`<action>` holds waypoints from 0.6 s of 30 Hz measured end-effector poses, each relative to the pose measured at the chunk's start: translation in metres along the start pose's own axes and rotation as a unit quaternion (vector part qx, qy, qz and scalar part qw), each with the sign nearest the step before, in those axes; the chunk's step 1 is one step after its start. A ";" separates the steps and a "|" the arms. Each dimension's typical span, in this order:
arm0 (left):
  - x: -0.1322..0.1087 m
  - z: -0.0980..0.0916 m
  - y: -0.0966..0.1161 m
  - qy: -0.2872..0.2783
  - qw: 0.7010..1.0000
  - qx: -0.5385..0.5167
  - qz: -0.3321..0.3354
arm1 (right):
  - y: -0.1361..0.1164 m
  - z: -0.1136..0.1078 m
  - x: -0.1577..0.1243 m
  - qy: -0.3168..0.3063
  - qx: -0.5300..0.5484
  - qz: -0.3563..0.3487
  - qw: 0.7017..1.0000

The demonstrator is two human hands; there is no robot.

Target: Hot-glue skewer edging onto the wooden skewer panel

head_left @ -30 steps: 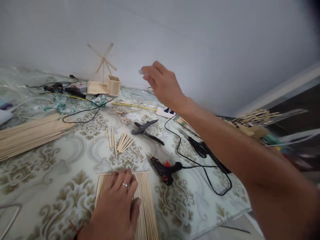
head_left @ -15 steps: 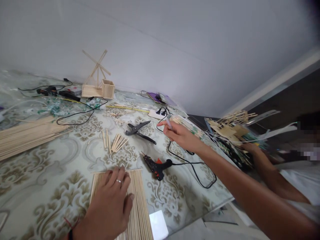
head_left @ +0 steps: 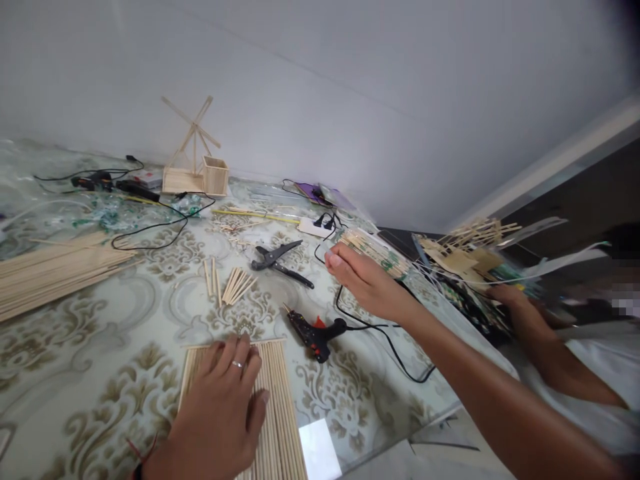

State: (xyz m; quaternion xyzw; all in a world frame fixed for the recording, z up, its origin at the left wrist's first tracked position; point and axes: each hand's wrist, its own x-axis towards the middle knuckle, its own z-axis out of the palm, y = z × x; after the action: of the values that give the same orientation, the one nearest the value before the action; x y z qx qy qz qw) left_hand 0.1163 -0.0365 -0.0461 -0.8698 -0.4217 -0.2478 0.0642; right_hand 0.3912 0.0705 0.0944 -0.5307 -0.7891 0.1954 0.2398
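Observation:
My left hand (head_left: 225, 393), a ring on one finger, lies with its fingers stretched over a panel of thin wooden sticks (head_left: 280, 407) set side by side. One stick crosses the panel's far end. Above the table, my right hand (head_left: 363, 277) is closed in a fist; a whitish, translucent bit at its fingertips looks like a glue stick, mostly hidden. A black glue gun (head_left: 315, 337) with a red trigger lies between my hands. Beyond it are dark-handled cutters (head_left: 283, 262). Several short cut sticks (head_left: 237, 285) lie left of the cutters.
Long sticks (head_left: 55, 270) are heaped at the left. A stick-built windmill model (head_left: 193, 177) stands by the wall. Behind my right hand are a power strip (head_left: 315, 228) and bagged sticks (head_left: 377, 252). At the right, another person's arm (head_left: 537, 340) reaches into piled materials. Cords cross the table.
My right hand has turned and closed: its index finger, pointing out before, is now curled in, and the whitish stick is more hidden. My left hand stays on the panel.

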 end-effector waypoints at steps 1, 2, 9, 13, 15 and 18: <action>0.000 0.000 0.000 -0.001 1.000 -0.002 -0.005 | -0.003 -0.001 0.001 -0.004 -0.013 -0.002 1.000; 0.000 0.000 0.000 -0.002 1.000 -0.005 -0.010 | -0.005 -0.001 0.003 -0.008 -0.026 -0.003 1.000; 0.000 0.000 0.001 -0.002 0.999 -0.035 -0.029 | -0.011 0.005 0.008 -0.016 -0.073 0.005 0.997; -0.001 -0.001 0.001 -0.015 0.998 -0.044 -0.030 | -0.014 0.007 0.008 -0.023 -0.079 0.001 0.997; -0.002 0.000 0.001 -0.021 0.998 -0.044 -0.029 | -0.015 0.007 0.008 -0.026 -0.078 0.000 0.997; -0.003 0.001 0.001 -0.023 0.999 -0.035 -0.020 | -0.017 0.007 0.008 -0.032 -0.072 0.004 0.997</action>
State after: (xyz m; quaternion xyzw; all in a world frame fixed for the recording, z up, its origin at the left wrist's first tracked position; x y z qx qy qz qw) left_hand 0.1155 -0.0389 -0.0483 -0.8684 -0.4317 -0.2431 0.0190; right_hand 0.3719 0.0711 0.0998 -0.5428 -0.8064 0.1561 0.1752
